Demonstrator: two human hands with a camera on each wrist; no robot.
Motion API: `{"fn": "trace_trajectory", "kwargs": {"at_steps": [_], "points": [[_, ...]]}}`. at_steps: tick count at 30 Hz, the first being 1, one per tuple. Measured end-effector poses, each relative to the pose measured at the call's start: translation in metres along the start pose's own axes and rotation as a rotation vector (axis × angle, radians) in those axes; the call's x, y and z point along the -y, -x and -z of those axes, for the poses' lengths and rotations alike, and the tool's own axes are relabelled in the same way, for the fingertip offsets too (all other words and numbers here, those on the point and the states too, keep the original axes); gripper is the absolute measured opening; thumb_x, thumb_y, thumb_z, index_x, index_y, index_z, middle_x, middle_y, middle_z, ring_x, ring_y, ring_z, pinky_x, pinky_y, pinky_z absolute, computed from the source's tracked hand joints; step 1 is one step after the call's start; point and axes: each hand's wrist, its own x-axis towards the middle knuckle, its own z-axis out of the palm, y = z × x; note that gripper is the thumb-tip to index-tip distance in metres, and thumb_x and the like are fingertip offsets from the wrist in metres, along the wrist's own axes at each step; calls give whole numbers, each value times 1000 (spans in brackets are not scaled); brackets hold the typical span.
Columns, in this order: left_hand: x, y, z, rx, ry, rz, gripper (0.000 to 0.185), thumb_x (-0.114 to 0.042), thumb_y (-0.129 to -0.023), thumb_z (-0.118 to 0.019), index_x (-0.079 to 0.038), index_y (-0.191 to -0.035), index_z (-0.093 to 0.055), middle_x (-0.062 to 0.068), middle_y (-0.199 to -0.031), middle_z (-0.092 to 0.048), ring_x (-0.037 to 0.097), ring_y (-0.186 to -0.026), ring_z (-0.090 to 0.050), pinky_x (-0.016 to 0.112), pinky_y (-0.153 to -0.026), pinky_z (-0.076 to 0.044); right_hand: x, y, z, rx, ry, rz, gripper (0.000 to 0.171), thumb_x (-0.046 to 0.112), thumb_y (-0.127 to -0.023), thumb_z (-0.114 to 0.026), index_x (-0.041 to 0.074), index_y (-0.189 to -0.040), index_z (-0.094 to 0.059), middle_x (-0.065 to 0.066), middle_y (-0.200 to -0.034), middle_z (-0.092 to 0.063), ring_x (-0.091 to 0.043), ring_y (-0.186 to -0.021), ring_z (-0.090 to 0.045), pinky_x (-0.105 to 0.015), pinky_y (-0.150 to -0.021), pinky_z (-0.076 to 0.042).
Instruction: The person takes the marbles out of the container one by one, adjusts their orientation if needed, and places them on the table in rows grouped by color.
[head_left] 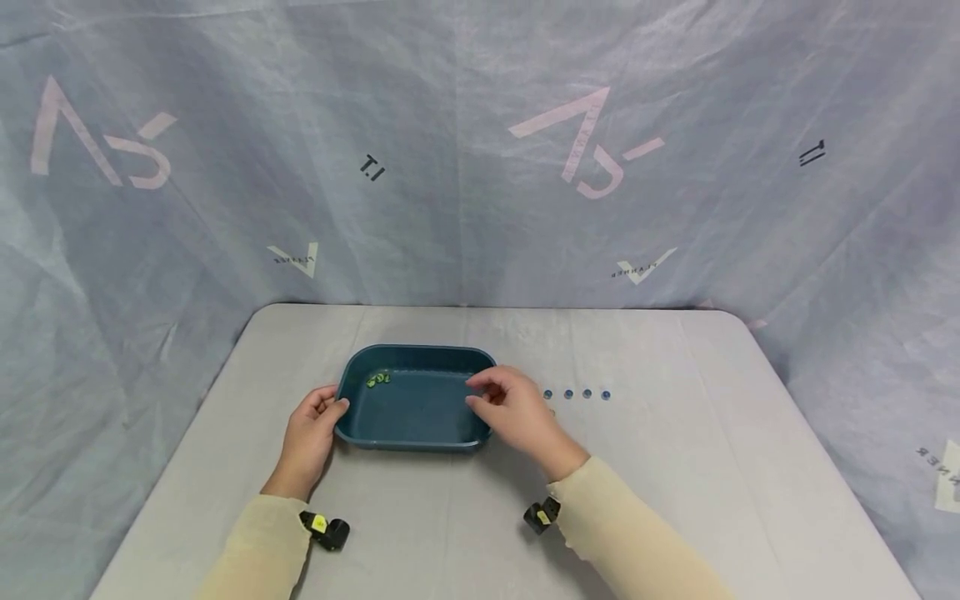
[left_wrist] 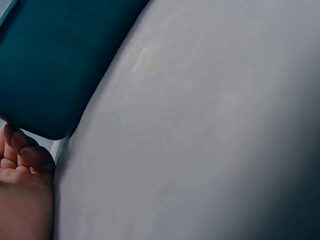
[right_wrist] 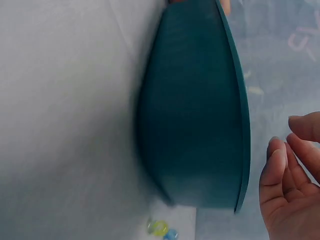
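Observation:
A dark teal rectangular tray (head_left: 420, 442) lies on the table. Several small green pieces (head_left: 378, 379) sit inside, toward its back left corner. My left hand (head_left: 311, 433) grips the tray's left end, thumb at the rim and fingers along the outer wall. Over the tray's right end hovers my right hand (head_left: 513, 408), with thumb and index finger bent and a gap between their tips. The right wrist view shows that hand (right_wrist: 292, 185) beyond the tray's rim, with nothing visible between its fingers.
Right of the tray, several small round blue pieces (head_left: 587, 393) stand in a row. Close to the right hand is a small yellowish piece (head_left: 552, 412), partly hidden; in the right wrist view a yellow-green ring (right_wrist: 160, 228) shows beside a blue piece (right_wrist: 170, 234). A grey printed cloth (head_left: 450, 208) hangs behind.

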Motion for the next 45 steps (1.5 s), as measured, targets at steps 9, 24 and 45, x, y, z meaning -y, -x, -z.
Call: {"fn": "trace_trajectory", "kwargs": {"at_steps": [9, 24, 45], "points": [[0, -1, 1, 10, -2, 9, 37, -25, -105, -60, -3, -134, -58, 16, -118, -62, 18, -101, -56, 22, -81, -47, 22, -21, -15, 94, 61, 47, 17, 15, -98, -72, 14, -116, -73, -2, -109, -66, -11, -83, -59, -31, -72, -53], [3, -1, -1, 3, 36, 1, 38, -24, -104, -62, -2, -135, -59, 17, -119, -63, 15, -98, -57, 22, -80, -48, 41, -56, -35, 183, 170, 20, 23, 19, -101, -69, 13, -123, -72, 0, -115, -66, -11, -90, -58, -29, -75, -51], [3, -2, -1, -3, 17, 4, 38, -25, -104, -63, -2, -134, -60, 16, -118, -65, 12, -96, -58, 20, -81, -47, 41, -97, -68, 244, 209, -31, 25, 18, -100, -70, 7, -123, -73, 2, -109, -69, -10, -98, -61, -25, -83, -51]]}}
